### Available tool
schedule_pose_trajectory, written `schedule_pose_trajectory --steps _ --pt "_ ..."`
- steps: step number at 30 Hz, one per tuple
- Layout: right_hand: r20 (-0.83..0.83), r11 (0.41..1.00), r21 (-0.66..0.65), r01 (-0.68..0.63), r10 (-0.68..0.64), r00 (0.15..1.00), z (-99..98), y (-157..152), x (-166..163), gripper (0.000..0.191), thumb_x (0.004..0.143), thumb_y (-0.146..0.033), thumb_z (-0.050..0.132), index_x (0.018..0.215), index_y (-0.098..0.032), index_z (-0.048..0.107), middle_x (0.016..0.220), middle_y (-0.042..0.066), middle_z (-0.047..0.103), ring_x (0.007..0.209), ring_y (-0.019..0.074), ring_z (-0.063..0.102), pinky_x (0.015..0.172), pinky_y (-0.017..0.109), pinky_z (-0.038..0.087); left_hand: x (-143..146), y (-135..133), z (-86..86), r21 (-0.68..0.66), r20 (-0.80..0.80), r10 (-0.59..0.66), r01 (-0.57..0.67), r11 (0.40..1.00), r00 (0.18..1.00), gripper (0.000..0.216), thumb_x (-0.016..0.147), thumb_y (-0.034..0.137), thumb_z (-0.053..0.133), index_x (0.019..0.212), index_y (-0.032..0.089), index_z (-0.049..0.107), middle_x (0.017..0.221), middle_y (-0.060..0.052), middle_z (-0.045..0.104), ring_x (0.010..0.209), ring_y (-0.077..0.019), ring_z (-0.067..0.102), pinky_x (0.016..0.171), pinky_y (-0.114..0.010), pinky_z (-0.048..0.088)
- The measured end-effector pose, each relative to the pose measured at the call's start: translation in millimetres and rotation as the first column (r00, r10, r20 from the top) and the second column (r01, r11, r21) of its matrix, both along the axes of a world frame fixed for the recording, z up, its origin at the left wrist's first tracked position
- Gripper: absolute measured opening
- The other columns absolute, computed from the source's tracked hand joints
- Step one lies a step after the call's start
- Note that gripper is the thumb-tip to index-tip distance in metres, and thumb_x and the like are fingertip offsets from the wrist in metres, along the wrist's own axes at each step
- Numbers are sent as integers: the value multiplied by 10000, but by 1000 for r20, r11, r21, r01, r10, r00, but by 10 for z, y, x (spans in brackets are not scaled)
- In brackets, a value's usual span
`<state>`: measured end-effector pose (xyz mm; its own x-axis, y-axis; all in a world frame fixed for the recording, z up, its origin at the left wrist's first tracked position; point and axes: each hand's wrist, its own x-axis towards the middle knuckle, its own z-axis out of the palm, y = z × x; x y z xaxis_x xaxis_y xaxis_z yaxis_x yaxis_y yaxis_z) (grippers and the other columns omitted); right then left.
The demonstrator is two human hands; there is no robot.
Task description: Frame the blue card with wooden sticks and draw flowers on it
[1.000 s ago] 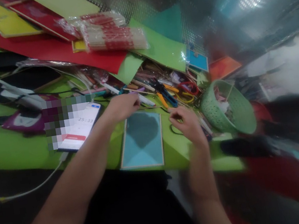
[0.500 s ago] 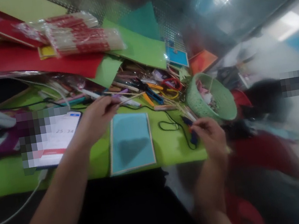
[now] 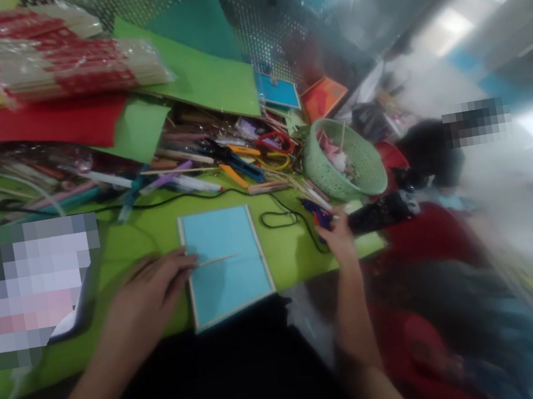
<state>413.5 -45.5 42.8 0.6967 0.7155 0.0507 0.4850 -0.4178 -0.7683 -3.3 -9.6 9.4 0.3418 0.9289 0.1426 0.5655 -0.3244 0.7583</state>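
Observation:
A light-blue rectangular panel (image 3: 230, 286) with a thin pale wooden border lies at the table's front edge. My left hand (image 3: 165, 279) is over its left side, fingers pinched on a thin wooden stick (image 3: 218, 260) that points right across the panel. To the right, my right hand (image 3: 340, 235) has its fingers closed around the handle of a dark blue glue gun (image 3: 319, 214). A black cord (image 3: 280, 219) lies looped on the green tabletop beside the glue gun.
A green perforated basket (image 3: 315, 168) with scraps stands behind my right hand. Pens, sticks, orange-handled pliers (image 3: 236, 170) and scissors (image 3: 276, 147) crowd the back. Coloured sheets and bagged sticks (image 3: 57, 64) are piled farther back. A phone (image 3: 79, 310), partly blurred out, lies left.
My left hand has come down and toward me with the stick, from above the clutter to over the blue panel. My right hand has closed on the glue gun. The view has shifted right.

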Motion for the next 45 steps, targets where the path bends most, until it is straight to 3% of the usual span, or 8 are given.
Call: schedule_pose_trajectory --steps 5,10,16,18,24,31,41,45 --pt "-130 992 128 11 6 991 4 -38 -34 584 652 -433 711 1162 -259 486 828 -49 666 683 172 612 657 287 447 45 -12 -18 20 16 -26 25 999 1000 285 967 513 466 992 375 714 1247 15 792 1199 -325 732 1176 -597 461" --pt "-235 945 326 15 66 970 153 -122 -189 728 630 -332 800 1267 -296 449 840 -70 607 649 137 583 616 264 469 18 -26 -92 48 17 -58 58 997 998 312 996 503 460 1024 324 714 1267 -24 787 1231 -327 719 1185 -593 448" --pt "-469 957 264 -119 235 851 290 -39 -473 268 650 -389 756 825 -224 638 656 -26 566 463 111 464 375 229 245 10 -25 -127 100 14 -83 81 992 996 309 1024 479 447 1011 309 704 1245 -30 795 1244 -316 715 1165 -594 462" --pt "-496 949 252 -189 295 817 347 89 -540 217 652 -383 743 762 -219 653 669 -6 615 477 113 502 377 231 288 5 -23 -128 98 15 -88 86 991 996 307 1028 482 448 1019 308 701 1244 -24 796 1247 -312 714 1165 -592 459" --pt "-433 926 242 -290 371 822 394 756 -629 314 651 -351 748 930 -220 690 896 35 766 719 184 694 622 298 530 -4 -11 -136 77 35 -88 85 993 996 335 1030 516 438 1034 314 706 1249 -23 794 1247 -307 713 1164 -587 459" --pt "-329 904 159 -396 427 842 160 1237 -639 316 630 -385 730 896 -221 683 835 -16 754 846 194 687 872 343 525 3 -3 -134 67 31 -93 91 994 995 356 1038 518 418 1026 316 710 1235 -13 800 1247 -295 713 1159 -563 461" --pt "-190 894 270 -358 414 890 254 1158 -666 487 605 -380 823 1038 -216 671 961 8 762 891 208 673 883 351 547 -6 -25 -184 154 8 -118 115 981 993 342 1080 471 423 1083 282 708 1258 -16 790 1257 -269 706 1152 -531 460" --pt "-167 855 326 -402 471 866 371 896 -698 339 679 -362 830 946 -220 678 889 18 769 599 140 597 642 309 534 22 -84 -152 199 -20 -93 95 975 996 302 1092 397 427 1100 262 697 1267 -38 786 1245 -264 711 1135 -525 463"
